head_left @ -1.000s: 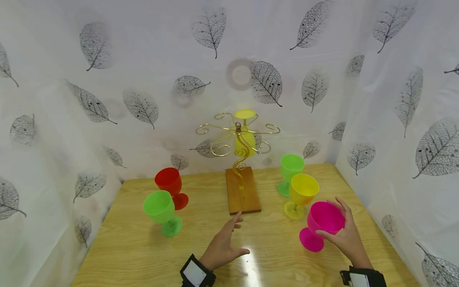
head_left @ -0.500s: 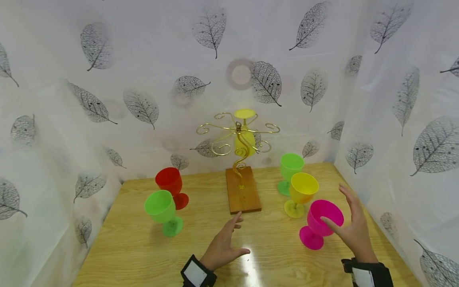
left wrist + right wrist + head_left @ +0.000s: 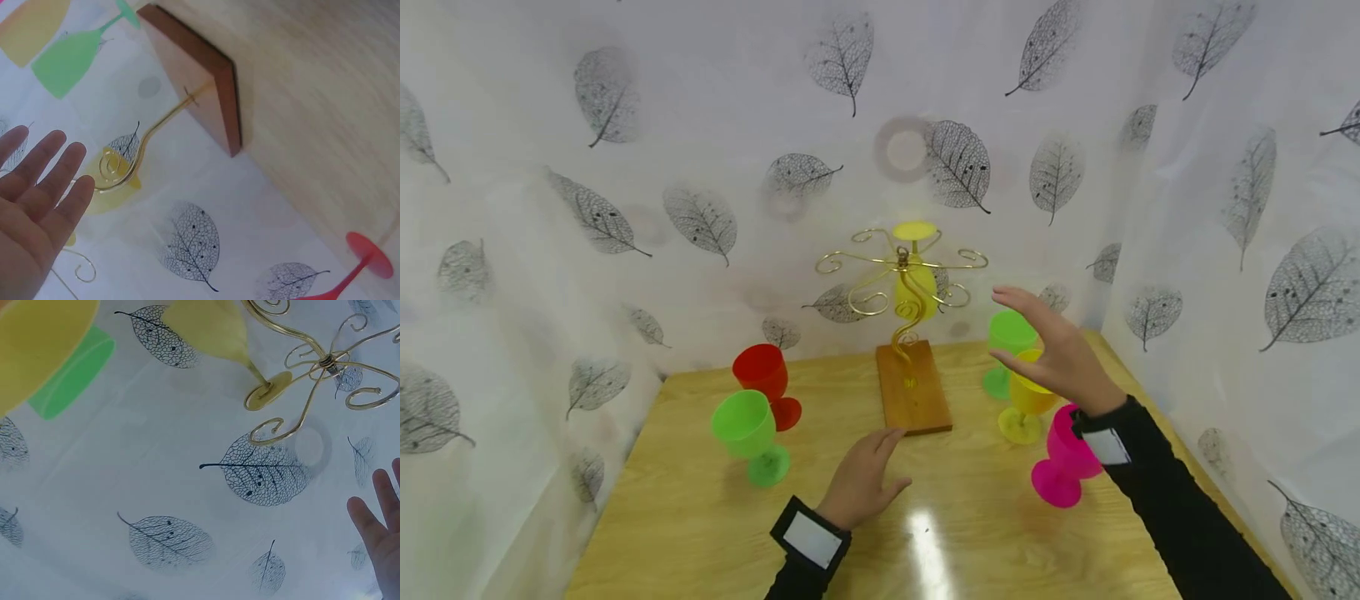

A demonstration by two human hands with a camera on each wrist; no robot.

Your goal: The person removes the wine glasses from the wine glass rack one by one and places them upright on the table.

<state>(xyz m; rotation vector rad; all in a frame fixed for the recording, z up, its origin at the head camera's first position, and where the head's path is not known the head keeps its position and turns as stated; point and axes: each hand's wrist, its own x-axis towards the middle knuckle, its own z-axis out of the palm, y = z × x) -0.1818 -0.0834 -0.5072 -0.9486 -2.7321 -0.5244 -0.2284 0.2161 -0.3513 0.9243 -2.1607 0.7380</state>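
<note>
A gold wire goblet rack stands on a wooden base (image 3: 913,404) at the back middle of the table. A yellow goblet (image 3: 927,287) hangs upside down from one of its curled arms. My right hand (image 3: 1063,358), holding nothing, is raised with thumb and fingers apart; in the head view it partly covers an upright yellow goblet (image 3: 1028,404) and lies beside a green goblet (image 3: 1009,332). My forearm partly hides a pink goblet (image 3: 1066,458). In front of the base, my left hand (image 3: 859,483) holds nothing, its thumb spread from the fingers.
On the left of the wood-grain table (image 3: 677,500) stand a red goblet (image 3: 760,371) and a green goblet (image 3: 743,425), both upright. White leaf-printed sheeting (image 3: 700,125) encloses the back and sides.
My right hand has left the pink goblet and moved forward and left, towards the rack. The pink goblet stays on the table. The left hand has barely moved.
</note>
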